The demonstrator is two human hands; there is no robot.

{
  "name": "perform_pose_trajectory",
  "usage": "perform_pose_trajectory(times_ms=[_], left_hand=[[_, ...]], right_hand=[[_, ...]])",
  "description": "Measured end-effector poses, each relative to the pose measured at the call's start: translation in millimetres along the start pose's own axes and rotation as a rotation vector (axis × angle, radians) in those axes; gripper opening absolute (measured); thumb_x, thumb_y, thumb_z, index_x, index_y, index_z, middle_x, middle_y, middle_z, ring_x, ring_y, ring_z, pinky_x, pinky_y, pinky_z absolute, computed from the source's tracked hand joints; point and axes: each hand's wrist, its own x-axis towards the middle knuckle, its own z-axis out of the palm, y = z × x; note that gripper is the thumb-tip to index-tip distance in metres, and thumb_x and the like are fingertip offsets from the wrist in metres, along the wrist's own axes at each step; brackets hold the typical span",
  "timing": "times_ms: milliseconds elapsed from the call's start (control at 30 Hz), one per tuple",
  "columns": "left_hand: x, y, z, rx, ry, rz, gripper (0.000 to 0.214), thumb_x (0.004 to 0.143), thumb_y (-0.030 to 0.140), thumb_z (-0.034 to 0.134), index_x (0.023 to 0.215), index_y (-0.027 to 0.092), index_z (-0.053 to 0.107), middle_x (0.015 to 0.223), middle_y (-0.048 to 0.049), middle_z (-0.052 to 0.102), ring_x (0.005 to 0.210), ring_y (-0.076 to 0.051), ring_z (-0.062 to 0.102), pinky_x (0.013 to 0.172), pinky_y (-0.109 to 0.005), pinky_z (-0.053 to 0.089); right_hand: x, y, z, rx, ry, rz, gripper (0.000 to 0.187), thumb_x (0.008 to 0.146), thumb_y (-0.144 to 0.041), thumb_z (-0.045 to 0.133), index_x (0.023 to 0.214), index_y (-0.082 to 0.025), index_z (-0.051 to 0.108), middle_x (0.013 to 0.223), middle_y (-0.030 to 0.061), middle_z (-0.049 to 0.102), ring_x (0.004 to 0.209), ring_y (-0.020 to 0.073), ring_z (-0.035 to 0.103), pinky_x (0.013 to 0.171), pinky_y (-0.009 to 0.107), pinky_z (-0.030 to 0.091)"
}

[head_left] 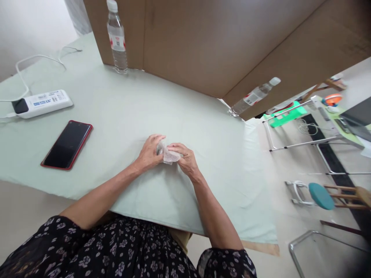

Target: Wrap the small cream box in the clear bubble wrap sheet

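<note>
In the head view, my left hand (pixel 150 153) curls around a small clear, glassy object (pixel 159 148), most of it hidden by the fingers. A piece of white, textured tissue or thin cloth (pixel 171 156) lies between my two hands, against the clear object. My right hand (pixel 187 159) grips this white piece from the other side, thumb below and fingers on top. Both hands are close together, low over the pale green tablecloth (pixel 162 112). The exact kind of the clear object cannot be made out.
A phone in a red case (pixel 67 144) and a white power bank (pixel 43 103) with cables lie to the left. Two water bottles (pixel 117 42) stand by the large cardboard panel (pixel 185 42) at the back. A teal stool (pixel 321 196) is on the floor at right.
</note>
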Motion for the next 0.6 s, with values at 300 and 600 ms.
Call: perform_pose_trajectory(times_ms=[300, 600], left_hand=[[1, -4, -1.3, -0.123, -0.105, 0.019, 0.025, 0.07, 0.009, 0.06, 0.092, 0.019, 0.063, 0.122, -0.0102, 0.062, 0.122, -0.025, 0.058, 0.102, -0.04, 0.049], [7, 10, -27.0, -0.19, -0.282, -0.086, 0.052, 0.075, 0.034, 0.067, 0.124, 0.018, 0.065, 0.124, -0.0097, 0.069, 0.11, -0.026, 0.065, 0.092, -0.034, 0.052]], right_hand=[[-32, 5, 4, -0.473, -0.064, -0.228, 0.05, 0.086, -0.034, 0.065, 0.136, -0.026, 0.062, 0.138, 0.0119, 0.065, 0.129, 0.0292, 0.059, 0.106, 0.048, 0.047], [-6, 2, 9, 0.078, 0.035, 0.228, 0.038, 0.088, -0.052, 0.063, 0.106, -0.02, 0.073, 0.097, 0.0045, 0.073, 0.088, 0.0219, 0.067, 0.081, 0.035, 0.053]])
